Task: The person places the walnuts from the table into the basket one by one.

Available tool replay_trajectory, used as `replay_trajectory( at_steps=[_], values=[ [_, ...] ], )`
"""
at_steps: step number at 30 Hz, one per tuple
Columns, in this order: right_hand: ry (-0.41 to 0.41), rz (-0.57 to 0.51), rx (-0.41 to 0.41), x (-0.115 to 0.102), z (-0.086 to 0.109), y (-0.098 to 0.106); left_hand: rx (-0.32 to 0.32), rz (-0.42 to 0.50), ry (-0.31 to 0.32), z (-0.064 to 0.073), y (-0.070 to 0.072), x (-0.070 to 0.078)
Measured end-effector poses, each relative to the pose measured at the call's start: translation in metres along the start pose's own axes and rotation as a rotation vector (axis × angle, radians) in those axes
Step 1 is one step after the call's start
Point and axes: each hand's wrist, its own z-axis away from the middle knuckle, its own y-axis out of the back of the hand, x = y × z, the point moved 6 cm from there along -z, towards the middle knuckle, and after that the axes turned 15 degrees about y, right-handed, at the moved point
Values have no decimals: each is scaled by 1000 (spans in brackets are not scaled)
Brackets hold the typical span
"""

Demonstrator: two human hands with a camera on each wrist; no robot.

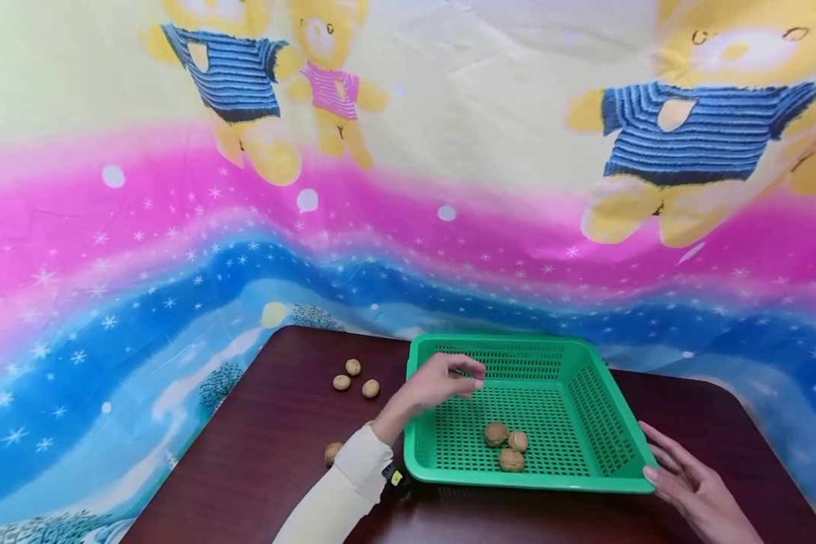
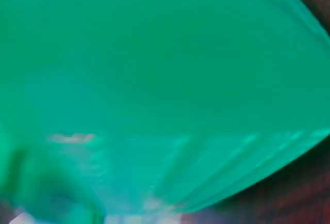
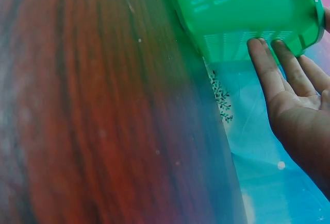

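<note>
A green plastic basket (image 1: 530, 480) with slotted walls stands on the dark table. Three walnuts (image 1: 495, 434) lie together on its floor, near the front wall. Above the basket's left part hovers my left hand (image 1: 445, 379), fingers bent loosely, thumb apart, no walnut visible in it. In the left wrist view, the basket (image 2: 180, 54) fills most of the blurred picture. My right hand (image 1: 695, 483) holds the basket's front right side, thumb at the rim. The right wrist view shows its fingers (image 3: 265, 72) extended along the outer wall of the basket (image 3: 242, 18).
Left of the basket, three walnuts (image 1: 370, 388) lie near the table's back. Another walnut (image 1: 334, 453) is beside the left sleeve (image 1: 353, 483), and one more is mostly hidden behind that wrist. A patterned cloth (image 1: 381, 227) hangs behind the table (image 1: 258, 438).
</note>
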Motion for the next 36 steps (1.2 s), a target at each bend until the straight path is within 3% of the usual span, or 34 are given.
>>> replay_trajectory(
  at_steps=[7,17,27,36],
  values=[
    [-10,-8,-6,2,-1,1,96,78,-51,30,45,4],
    [-38,20,5,3,2,4,263,181,-20,62,105,-27],
    [-30,31,-27,1,1,3,381,211,84,86,138,-67],
    [-66,52,15,8,0,8,462,220,131,90,164,-96]
  ],
)
